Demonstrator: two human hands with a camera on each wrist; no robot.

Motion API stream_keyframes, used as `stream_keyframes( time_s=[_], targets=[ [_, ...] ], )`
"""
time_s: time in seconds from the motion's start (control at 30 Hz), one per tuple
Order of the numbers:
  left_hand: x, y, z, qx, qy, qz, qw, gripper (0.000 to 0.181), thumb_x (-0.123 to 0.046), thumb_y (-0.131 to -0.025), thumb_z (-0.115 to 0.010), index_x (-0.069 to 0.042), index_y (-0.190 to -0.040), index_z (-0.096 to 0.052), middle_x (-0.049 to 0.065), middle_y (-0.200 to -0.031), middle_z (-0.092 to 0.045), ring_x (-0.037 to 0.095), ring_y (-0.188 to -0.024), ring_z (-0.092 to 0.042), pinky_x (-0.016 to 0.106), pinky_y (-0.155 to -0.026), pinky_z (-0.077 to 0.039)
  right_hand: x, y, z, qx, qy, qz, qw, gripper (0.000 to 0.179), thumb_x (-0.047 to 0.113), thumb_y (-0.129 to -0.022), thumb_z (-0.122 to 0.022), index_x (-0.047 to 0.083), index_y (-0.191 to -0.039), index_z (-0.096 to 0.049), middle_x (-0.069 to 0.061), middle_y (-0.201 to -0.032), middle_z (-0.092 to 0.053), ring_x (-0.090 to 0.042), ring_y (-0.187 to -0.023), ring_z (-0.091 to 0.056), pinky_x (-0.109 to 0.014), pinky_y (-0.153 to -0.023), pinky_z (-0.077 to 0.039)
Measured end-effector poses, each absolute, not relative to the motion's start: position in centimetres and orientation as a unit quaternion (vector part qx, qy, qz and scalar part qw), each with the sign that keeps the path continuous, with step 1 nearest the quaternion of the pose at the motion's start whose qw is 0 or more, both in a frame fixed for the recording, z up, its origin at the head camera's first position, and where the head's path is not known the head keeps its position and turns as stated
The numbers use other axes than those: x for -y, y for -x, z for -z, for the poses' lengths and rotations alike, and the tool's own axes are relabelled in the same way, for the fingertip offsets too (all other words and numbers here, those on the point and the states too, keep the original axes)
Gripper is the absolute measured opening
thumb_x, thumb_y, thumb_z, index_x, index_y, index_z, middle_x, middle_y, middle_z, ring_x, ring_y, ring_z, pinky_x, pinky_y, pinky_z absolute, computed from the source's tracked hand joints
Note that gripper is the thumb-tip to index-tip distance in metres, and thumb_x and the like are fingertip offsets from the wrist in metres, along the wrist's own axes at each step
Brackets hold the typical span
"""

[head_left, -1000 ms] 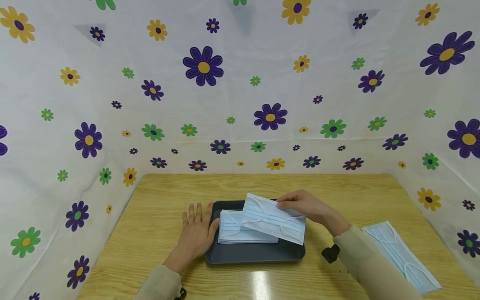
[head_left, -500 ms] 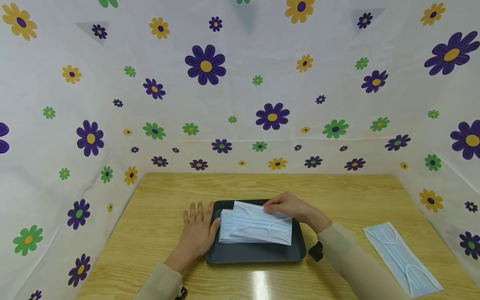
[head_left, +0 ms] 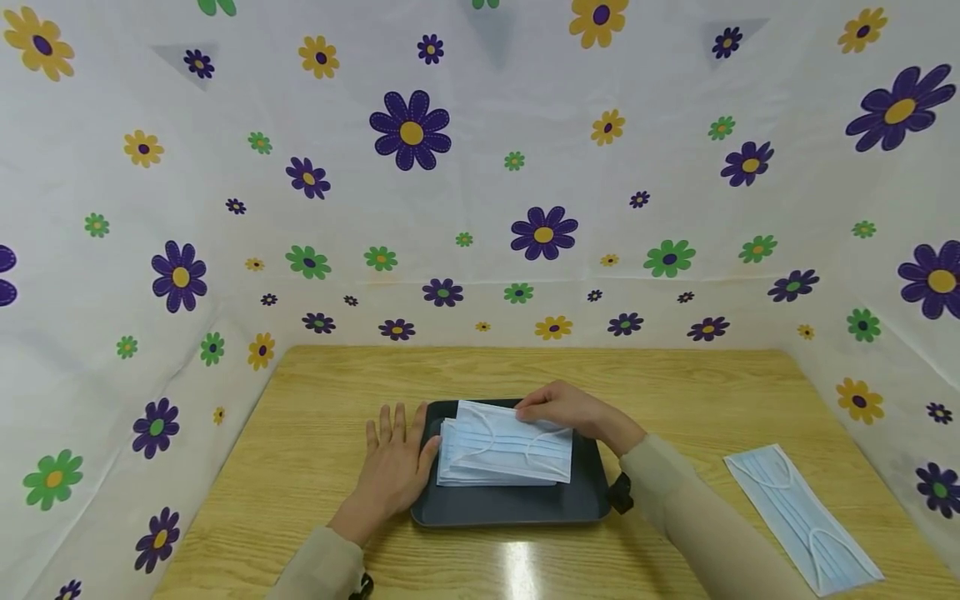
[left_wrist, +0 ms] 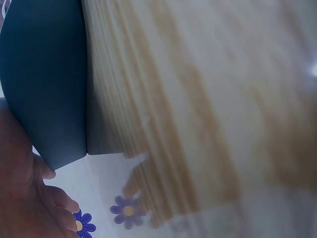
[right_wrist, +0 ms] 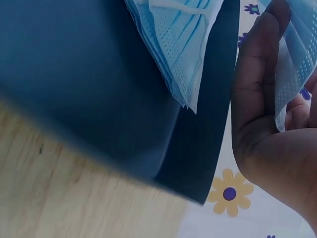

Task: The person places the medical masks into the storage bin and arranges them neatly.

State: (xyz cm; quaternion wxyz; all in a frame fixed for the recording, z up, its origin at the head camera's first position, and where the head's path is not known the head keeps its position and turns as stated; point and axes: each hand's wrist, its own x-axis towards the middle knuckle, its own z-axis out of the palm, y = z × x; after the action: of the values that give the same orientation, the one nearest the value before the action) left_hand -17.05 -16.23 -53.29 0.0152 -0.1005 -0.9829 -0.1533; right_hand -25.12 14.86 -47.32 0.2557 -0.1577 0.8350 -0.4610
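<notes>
A light blue face mask (head_left: 517, 446) with white ear loops is pinched at its upper edge by my right hand (head_left: 573, 410). It overlaps a stack of folded face masks (head_left: 498, 478) lying in a dark grey tray (head_left: 510, 508). In the right wrist view, the thumb and fingers (right_wrist: 255, 69) hold the mask on both faces, beside the layered stack (right_wrist: 173, 54). My left hand (head_left: 393, 467) lies with fingers spread at the tray's left side, its thumb at the rim. The left wrist view shows that hand (left_wrist: 29, 193) next to the tray's outer wall (left_wrist: 47, 74).
Another face mask (head_left: 806, 518) lies slantwise on the wooden table (head_left: 675, 383) at the right, past my right forearm. A white flower-printed cloth (head_left: 465, 192) hangs behind the table and along both sides.
My right hand has carried the pinched mask leftward and down over the stack in the tray. The left hand has stayed at the tray's left side.
</notes>
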Motion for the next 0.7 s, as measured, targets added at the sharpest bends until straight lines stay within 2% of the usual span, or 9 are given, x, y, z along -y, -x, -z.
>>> stream_keyframes(
  time_s=[0.23, 0.47, 0.7],
  targets=[
    [16.3, 17.2, 53.4, 0.982, 0.103, 0.161, 0.013, 0.068, -0.050, -0.114, -0.037, -0.010, -0.168, -0.026, 0.034, -0.169, -0.023, 0.056, -0.160, -0.010, 0.075, -0.125, -0.008, -13.8, 25.7, 47.5, -0.843, 0.170, 0.440, 0.260, 0.028, 0.023, -0.103, -0.069, 0.005, -0.121, -0.080, -0.011, -0.127, -0.076, -0.024, -0.122, -0.065, -0.053, -0.114, -0.045],
    [16.2, 17.0, 53.2, 0.981, 0.103, 0.162, 0.010, 0.068, -0.048, -0.114, -0.038, -0.010, -0.168, -0.027, 0.035, -0.169, -0.024, 0.056, -0.160, -0.011, 0.075, -0.125, -0.008, -12.9, 25.9, 47.8, -0.849, 0.174, 0.429, 0.253, 0.027, 0.023, -0.101, -0.072, 0.004, -0.119, -0.080, -0.011, -0.120, -0.078, -0.016, -0.105, -0.064, -0.041, -0.102, -0.049],
    [16.3, 17.0, 53.2, 0.982, 0.103, 0.160, 0.010, 0.068, -0.049, -0.114, -0.037, -0.010, -0.168, -0.026, 0.034, -0.169, -0.024, 0.055, -0.160, -0.011, 0.075, -0.125, -0.009, -12.6, 25.7, 47.9, -0.862, 0.191, 0.413, 0.224, 0.027, 0.021, -0.101, -0.072, 0.003, -0.119, -0.080, -0.012, -0.118, -0.079, -0.015, -0.101, -0.066, -0.038, -0.097, -0.052]
  ],
)
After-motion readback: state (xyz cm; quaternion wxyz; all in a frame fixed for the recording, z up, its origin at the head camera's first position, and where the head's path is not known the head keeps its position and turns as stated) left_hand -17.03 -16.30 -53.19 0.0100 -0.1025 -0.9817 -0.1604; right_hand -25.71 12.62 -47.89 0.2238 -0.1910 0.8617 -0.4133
